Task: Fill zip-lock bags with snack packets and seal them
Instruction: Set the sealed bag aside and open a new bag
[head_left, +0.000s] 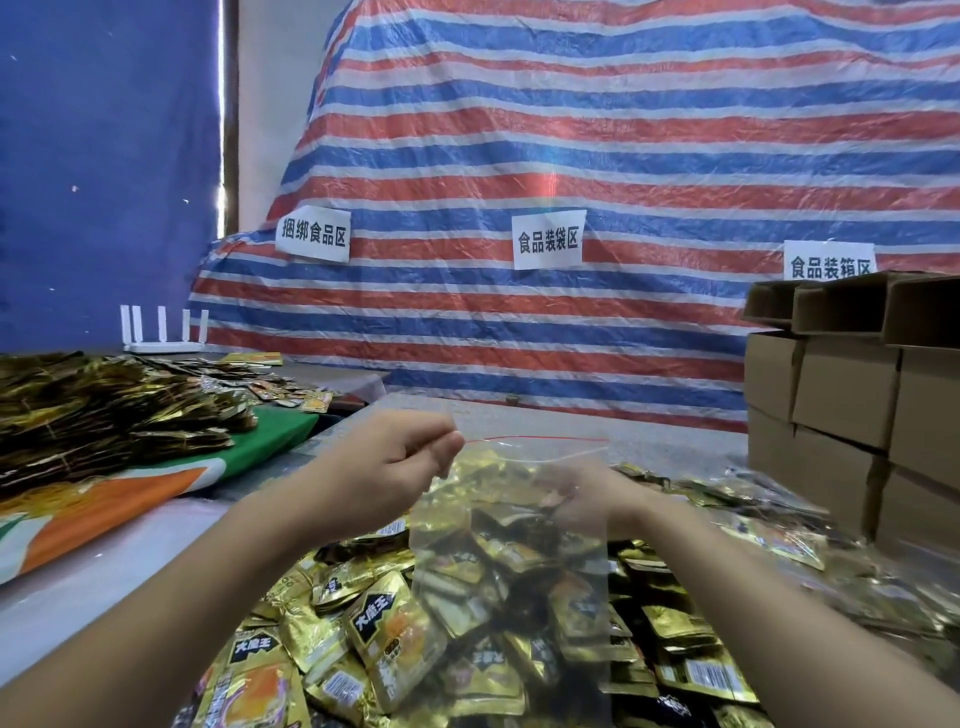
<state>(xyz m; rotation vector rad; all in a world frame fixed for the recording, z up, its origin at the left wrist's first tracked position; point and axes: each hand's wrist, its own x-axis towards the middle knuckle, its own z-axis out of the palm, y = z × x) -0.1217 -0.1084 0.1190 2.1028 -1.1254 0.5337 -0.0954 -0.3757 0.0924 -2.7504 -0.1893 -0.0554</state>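
A clear plastic zip-lock bag with a red seal line (511, 519) hangs open above the heap of gold foil snack packets (395, 639). The left hand (395, 462) pinches its rim at one corner; the right hand (582, 496), seen through the film, has an indeterminate grip. With one pinch supporting it, the mouth may sag shut, or the thin film slip free.
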